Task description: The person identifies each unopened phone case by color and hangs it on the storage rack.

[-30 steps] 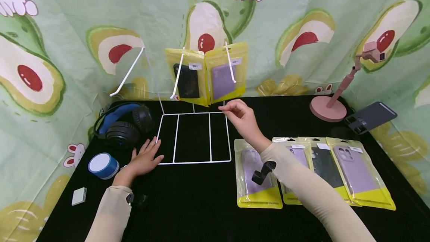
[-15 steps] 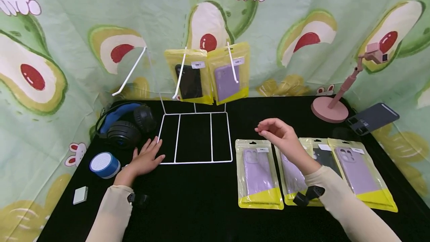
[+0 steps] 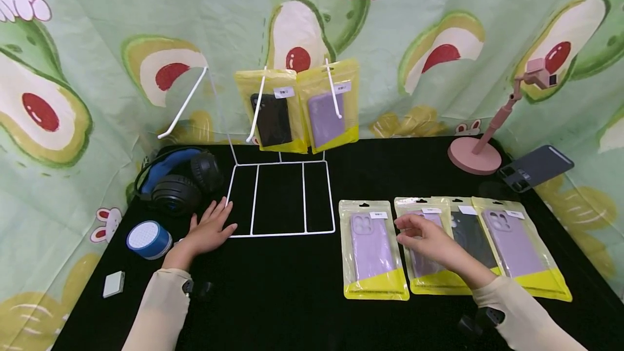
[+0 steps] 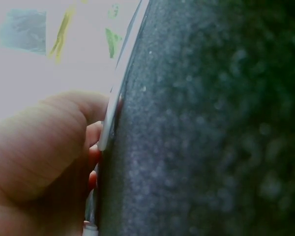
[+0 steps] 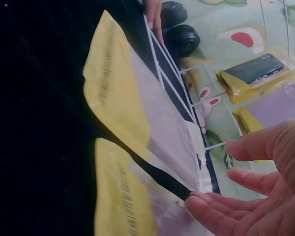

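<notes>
- Wire rack (image 3: pixel 304 199) on the table (image 3: pixel 273 297), curtain (image 3: pixel 380 69) behind.
- Hanging packets (image 3: pixel 275 121) side by side on its hooks.
- Headphones (image 3: pixel 177 194) left of it, speaker (image 3: pixel 149 240) before them, small box (image 3: pixel 114 284) nearer.
- Left hand (image 3: pixel 207 234) at the rack's front left corner.
- Packet row (image 3: pixel 372 253) to its right; right hand (image 3: pixel 431 242) over the second packet, contact hard to tell.
- Stand (image 3: pixel 475 156) behind the row, phone (image 3: pixel 538 167) right of it.

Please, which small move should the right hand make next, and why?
Perhaps the right hand should pinch the leftmost package lying flat near its top edge: the hand seems to hold nothing, its fingers are beside that package, and the left prong of the white rack carries no package.
</notes>
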The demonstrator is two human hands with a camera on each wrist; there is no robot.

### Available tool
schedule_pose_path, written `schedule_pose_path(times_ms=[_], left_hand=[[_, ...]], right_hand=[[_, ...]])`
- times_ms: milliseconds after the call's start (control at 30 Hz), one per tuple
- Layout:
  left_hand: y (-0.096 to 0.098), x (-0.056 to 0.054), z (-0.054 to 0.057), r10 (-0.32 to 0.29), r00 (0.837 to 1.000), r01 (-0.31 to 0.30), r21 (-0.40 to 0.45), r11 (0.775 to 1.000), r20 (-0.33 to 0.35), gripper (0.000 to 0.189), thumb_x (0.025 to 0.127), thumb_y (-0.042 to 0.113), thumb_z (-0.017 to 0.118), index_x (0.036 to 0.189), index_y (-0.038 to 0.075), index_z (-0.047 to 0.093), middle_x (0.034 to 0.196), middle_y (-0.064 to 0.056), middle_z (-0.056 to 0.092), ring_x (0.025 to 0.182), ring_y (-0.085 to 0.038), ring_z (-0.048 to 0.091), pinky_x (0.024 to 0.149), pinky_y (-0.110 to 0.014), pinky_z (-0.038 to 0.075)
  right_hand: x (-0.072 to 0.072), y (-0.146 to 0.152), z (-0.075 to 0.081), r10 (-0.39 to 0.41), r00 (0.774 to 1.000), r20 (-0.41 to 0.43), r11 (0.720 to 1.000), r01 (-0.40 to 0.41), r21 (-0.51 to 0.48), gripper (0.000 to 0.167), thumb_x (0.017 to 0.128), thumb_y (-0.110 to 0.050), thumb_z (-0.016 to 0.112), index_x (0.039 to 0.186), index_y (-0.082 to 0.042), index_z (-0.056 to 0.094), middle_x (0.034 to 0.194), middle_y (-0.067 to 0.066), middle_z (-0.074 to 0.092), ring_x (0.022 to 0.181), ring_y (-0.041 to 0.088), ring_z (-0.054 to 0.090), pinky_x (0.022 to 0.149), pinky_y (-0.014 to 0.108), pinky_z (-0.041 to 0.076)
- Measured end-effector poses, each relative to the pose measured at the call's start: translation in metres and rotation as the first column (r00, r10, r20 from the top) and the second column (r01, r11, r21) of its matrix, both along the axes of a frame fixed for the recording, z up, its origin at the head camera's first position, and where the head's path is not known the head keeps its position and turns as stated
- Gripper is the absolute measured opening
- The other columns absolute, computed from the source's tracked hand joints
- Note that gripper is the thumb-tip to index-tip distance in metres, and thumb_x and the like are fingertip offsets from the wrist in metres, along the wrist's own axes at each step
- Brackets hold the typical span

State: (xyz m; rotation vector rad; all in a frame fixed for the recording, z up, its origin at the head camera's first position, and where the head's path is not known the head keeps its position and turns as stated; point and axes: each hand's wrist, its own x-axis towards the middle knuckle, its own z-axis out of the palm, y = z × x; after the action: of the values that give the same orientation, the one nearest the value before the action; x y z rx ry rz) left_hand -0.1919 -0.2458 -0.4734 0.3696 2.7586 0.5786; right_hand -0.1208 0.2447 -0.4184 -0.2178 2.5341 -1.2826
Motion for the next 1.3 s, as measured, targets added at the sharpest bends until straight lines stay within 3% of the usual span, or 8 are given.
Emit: schedule_pose_path(times_ms=[267, 500, 633, 767, 1000, 1100, 1300], left_hand=[[0.002, 0.000, 0.007, 0.011, 1.000, -0.011, -0.008, 1.000, 0.009, 0.072, 0.098, 0.047, 0.038, 0.151, 0.004, 0.016, 0.157, -0.020, 0.002, 0.141, -0.043, -0.004, 0.100, -0.071, -0.011], [0.003, 0.002, 0.009, 0.011, 1.000, -0.011, -0.014, 1.000, 0.006, 0.070, 0.099, 0.044, 0.040, 0.151, 0.003, 0.017, 0.157, -0.020, 0.003, 0.141, -0.043, -0.003, 0.101, -0.072, -0.009], [0.005, 0.002, 0.009, 0.012, 1.000, -0.012, -0.014, 1.000, 0.008, 0.068, 0.099, 0.041, 0.041, 0.150, 0.002, 0.017, 0.157, -0.021, 0.003, 0.141, -0.044, -0.003, 0.100, -0.072, -0.008], [0.007, 0.002, 0.010, 0.018, 1.000, -0.018, -0.030, 0.999, 0.018, 0.067, 0.100, 0.039, 0.040, 0.151, 0.003, 0.017, 0.157, -0.020, 0.003, 0.141, -0.044, -0.003, 0.100, -0.072, -0.008], [0.005, 0.002, 0.009, 0.018, 1.000, -0.018, -0.016, 1.000, 0.008, 0.067, 0.099, 0.040, 0.041, 0.151, 0.003, 0.017, 0.157, -0.020, 0.004, 0.141, -0.043, -0.002, 0.100, -0.072, -0.007], [0.004, 0.002, 0.008, 0.016, 1.000, -0.016, -0.011, 1.000, 0.003, 0.068, 0.099, 0.041, 0.041, 0.151, 0.003, 0.018, 0.157, -0.020, 0.004, 0.141, -0.043, -0.002, 0.100, -0.072, -0.008], [0.005, 0.003, 0.010, 0.018, 1.000, -0.017, -0.020, 1.000, 0.014, 0.066, 0.099, 0.038, 0.041, 0.151, 0.003, 0.017, 0.157, -0.020, 0.003, 0.141, -0.044, -0.002, 0.101, -0.072, -0.008]], right_hand=[[-0.003, -0.010, -0.008, -0.062, 0.997, 0.051, 0.998, 0.063, -0.004, 0.040, 0.087, -0.009, 0.065, 0.120, 0.009, 0.053, 0.113, 0.023, 0.058, 0.096, 0.029, 0.060, 0.079, 0.038, 0.054], [-0.009, -0.026, -0.019, -0.111, 0.990, 0.090, 0.989, 0.119, -0.087, 0.035, 0.079, 0.004, 0.066, 0.111, 0.012, 0.054, 0.083, 0.012, 0.057, 0.070, 0.016, 0.055, 0.062, 0.030, 0.053], [-0.012, -0.033, -0.024, -0.154, 0.979, 0.131, 0.978, 0.170, -0.120, 0.026, 0.082, 0.005, 0.064, 0.106, 0.011, 0.056, 0.076, 0.006, 0.055, 0.067, 0.013, 0.054, 0.060, 0.029, 0.054], [-0.012, -0.035, -0.025, -0.185, 0.974, 0.133, 0.965, 0.205, -0.162, 0.019, 0.085, 0.003, 0.059, 0.103, 0.008, 0.058, 0.082, 0.007, 0.055, 0.073, 0.014, 0.055, 0.066, 0.028, 0.054], [-0.012, -0.035, -0.024, -0.149, 0.989, 0.001, 0.948, 0.143, -0.284, 0.017, 0.091, 0.002, 0.053, 0.105, 0.007, 0.062, 0.108, 0.017, 0.061, 0.088, 0.014, 0.056, 0.075, 0.022, 0.049], [-0.013, -0.036, -0.021, -0.147, 0.988, 0.038, 0.938, 0.151, -0.313, 0.022, 0.093, -0.001, 0.052, 0.111, 0.005, 0.063, 0.116, 0.016, 0.061, 0.097, 0.015, 0.056, 0.081, 0.023, 0.048], [-0.012, -0.042, -0.021, -0.144, 0.975, 0.169, 0.912, 0.197, -0.360, 0.029, 0.093, -0.008, 0.054, 0.118, 0.005, 0.061, 0.115, 0.015, 0.063, 0.090, 0.018, 0.056, 0.078, 0.027, 0.046]])
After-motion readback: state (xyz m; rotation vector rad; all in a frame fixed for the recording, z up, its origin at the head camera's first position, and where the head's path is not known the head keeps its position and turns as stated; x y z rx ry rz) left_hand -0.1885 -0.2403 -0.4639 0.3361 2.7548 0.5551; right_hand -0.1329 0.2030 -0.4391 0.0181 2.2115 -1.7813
